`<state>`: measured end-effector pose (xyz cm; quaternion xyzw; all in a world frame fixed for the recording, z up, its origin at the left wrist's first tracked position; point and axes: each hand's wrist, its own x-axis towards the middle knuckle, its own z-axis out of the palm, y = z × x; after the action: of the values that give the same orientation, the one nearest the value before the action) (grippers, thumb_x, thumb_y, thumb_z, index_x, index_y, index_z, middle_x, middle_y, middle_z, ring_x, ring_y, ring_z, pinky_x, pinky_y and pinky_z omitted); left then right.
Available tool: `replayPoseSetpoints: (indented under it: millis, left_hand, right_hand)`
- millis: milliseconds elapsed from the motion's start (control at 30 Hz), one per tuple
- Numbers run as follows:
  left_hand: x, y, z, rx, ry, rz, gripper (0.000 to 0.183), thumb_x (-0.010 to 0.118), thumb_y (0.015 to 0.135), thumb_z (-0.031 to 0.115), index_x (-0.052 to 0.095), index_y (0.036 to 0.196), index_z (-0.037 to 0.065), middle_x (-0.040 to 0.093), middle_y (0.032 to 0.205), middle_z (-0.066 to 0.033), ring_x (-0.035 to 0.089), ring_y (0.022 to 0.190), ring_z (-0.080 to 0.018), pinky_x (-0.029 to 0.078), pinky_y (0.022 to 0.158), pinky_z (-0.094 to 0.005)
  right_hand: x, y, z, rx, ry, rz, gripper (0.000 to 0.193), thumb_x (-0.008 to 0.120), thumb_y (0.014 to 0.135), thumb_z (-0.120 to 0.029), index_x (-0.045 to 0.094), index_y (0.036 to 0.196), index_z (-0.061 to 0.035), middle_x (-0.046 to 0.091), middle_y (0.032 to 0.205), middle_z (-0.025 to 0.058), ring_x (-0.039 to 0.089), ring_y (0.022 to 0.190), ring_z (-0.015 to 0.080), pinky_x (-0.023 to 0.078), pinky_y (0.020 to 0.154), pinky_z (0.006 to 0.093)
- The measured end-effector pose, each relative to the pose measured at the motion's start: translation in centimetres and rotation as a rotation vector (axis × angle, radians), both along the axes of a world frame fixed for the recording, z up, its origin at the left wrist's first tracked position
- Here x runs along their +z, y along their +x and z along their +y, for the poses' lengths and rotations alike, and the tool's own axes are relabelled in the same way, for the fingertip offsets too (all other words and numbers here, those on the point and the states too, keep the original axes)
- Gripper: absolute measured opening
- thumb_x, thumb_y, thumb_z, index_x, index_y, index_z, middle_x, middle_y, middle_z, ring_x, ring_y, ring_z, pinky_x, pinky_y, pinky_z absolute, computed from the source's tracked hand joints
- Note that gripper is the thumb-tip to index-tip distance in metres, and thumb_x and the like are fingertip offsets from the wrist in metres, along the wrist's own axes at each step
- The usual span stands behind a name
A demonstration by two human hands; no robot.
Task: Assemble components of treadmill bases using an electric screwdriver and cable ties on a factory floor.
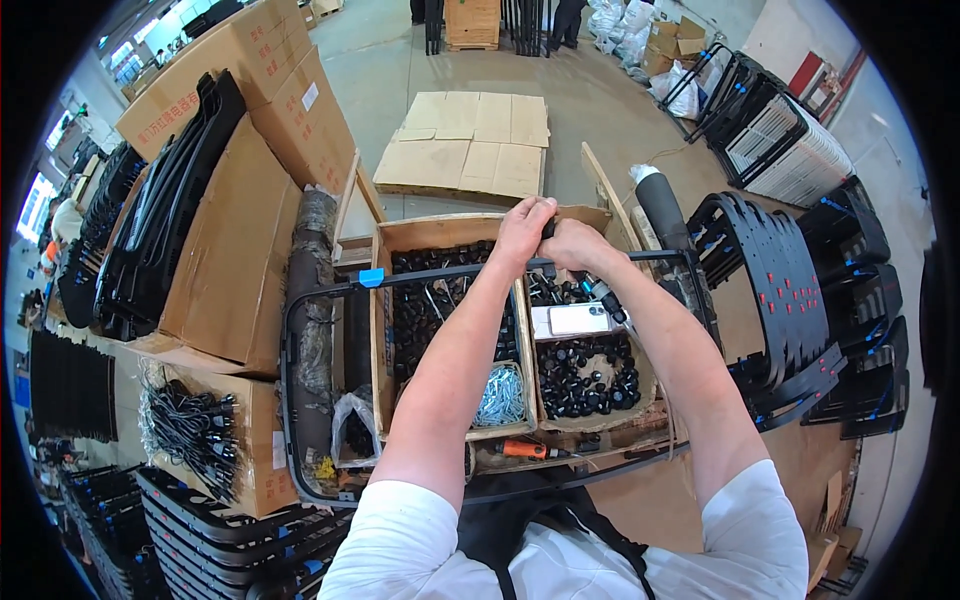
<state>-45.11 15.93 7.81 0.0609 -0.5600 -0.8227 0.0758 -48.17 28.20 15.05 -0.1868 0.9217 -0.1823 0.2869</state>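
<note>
My left hand [524, 232] and my right hand [580, 246] meet at the far bar of a black tubular frame [425, 274]. Both have their fingers closed around a small black part [549, 228], which shows between them; its kind is mostly hidden. A blue clip [371, 278] sits on the same bar, left of my hands. The frame lies across a wooden box [450, 232] split into compartments with black plastic caps [588, 376] and silvery screws [500, 396]. Beneath my right wrist is a dark tool with a teal band [598, 292], partly covered.
A white phone [580, 319] rests in the box. On the near ledge lies an orange-handled screwdriver [527, 449]. Cardboard boxes [225, 270] and stacked black frames stand left; more black frames [775, 290] stand right. Flattened cardboard [465, 145] lies beyond the box.
</note>
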Motion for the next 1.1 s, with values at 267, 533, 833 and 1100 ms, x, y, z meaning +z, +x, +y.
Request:
replayPoseSetpoints:
  millis: [267, 533, 833, 1100]
  left_hand:
    - [-1.0, -0.1, -0.4, -0.031, 0.039, 0.041, 0.025, 0.064, 0.104, 0.032, 0.07, 0.104, 0.007, 0.067, 0.095, -0.0008, 0.06, 0.089, -0.0115, 0.05, 0.081, -0.0296]
    - [-0.1, -0.2, -0.7, -0.079, 0.043, 0.002, 0.027, 0.063, 0.104, 0.032, 0.07, 0.106, 0.006, 0.068, 0.098, -0.0031, 0.062, 0.088, -0.0135, 0.053, 0.077, -0.0315]
    - [1.4, -0.1, -0.3, -0.087, 0.048, 0.017, 0.027, 0.065, 0.102, 0.031, 0.071, 0.105, 0.005, 0.069, 0.096, -0.0037, 0.063, 0.088, -0.0143, 0.053, 0.077, -0.032]
    - [5.1, 4.0, 2.1, -0.133, 0.067, 0.107, 0.024, 0.069, 0.099, 0.029, 0.071, 0.098, 0.005, 0.067, 0.089, -0.0007, 0.059, 0.081, -0.0103, 0.05, 0.074, -0.0291]
  right_hand:
    - [0.1, 0.1, -0.4, -0.068, -0.177, -0.138, 0.015, 0.069, 0.074, -0.012, 0.067, 0.069, 0.0022, 0.07, 0.069, 0.0131, 0.068, 0.06, 0.0202, 0.054, 0.057, 0.0357]
    - [-0.3, -1.1, -0.5, -0.057, -0.109, -0.098, 0.015, 0.066, 0.072, -0.015, 0.07, 0.069, -0.0005, 0.071, 0.067, 0.0112, 0.07, 0.063, 0.0214, 0.053, 0.062, 0.0378]
    - [1.1, -0.5, 0.1, -0.073, -0.121, -0.097, 0.014, 0.067, 0.069, -0.014, 0.071, 0.069, 0.0002, 0.071, 0.067, 0.012, 0.071, 0.062, 0.0217, 0.054, 0.06, 0.0365]
    - [5.9, 6.1, 3.0, -0.057, 0.006, 0.253, 0.031, 0.069, 0.073, -0.027, 0.076, 0.083, 0.0008, 0.077, 0.087, 0.0201, 0.076, 0.087, 0.0311, 0.059, 0.076, 0.0399]
